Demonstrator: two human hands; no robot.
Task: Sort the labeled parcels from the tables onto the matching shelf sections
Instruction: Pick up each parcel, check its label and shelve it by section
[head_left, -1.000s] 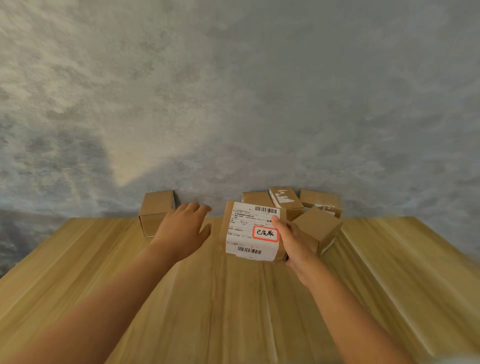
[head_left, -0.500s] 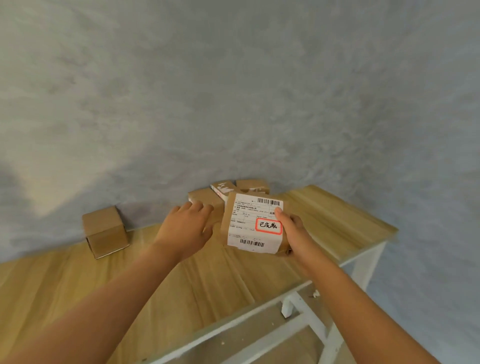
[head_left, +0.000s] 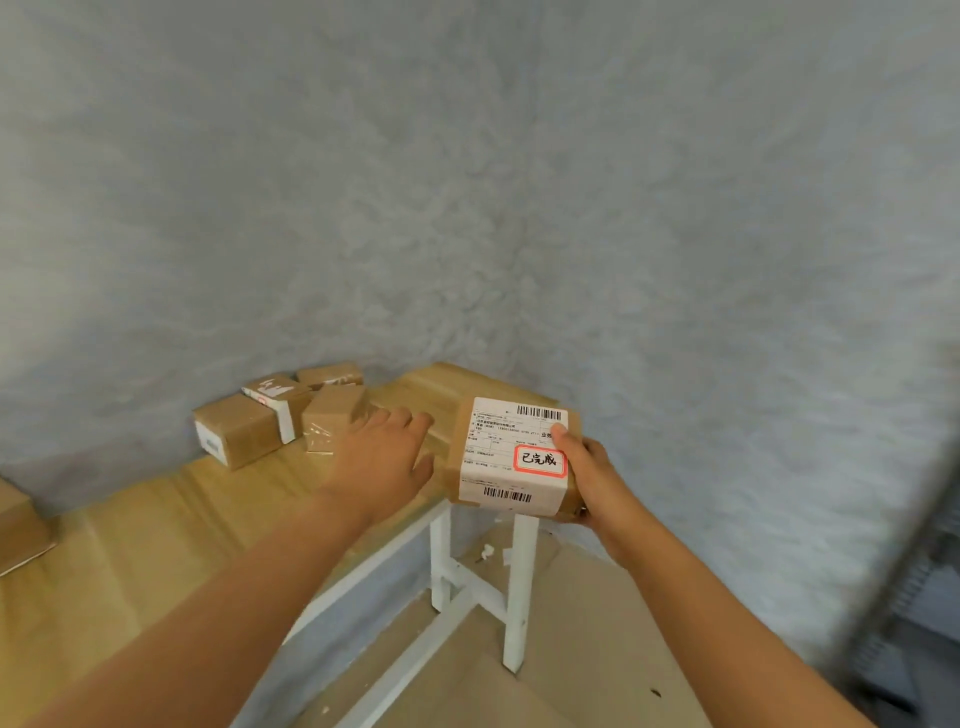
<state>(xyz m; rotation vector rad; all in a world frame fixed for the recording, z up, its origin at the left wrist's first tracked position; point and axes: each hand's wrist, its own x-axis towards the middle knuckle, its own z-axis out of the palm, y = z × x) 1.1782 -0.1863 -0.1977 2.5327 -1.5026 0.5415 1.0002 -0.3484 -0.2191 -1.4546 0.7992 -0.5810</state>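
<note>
Labeled parcel (head_left: 514, 457) held in air past table (head_left: 156, 519) corner, white label with red-framed sticker facing camera. Right hand (head_left: 589, 480) clamped on its right side, thumb on label. Left hand (head_left: 384, 457) spread flat, empty, just beside parcel. Four parcels (head_left: 280, 421) clustered on table against wall.

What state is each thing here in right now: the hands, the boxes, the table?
Right hand: grip closed on the labeled parcel.
Labeled parcel: lifted, label facing the camera.
Left hand: open, empty, above the table.
Parcels by the wall: resting clustered on the table.
Table: standing, holding parcels.
</note>
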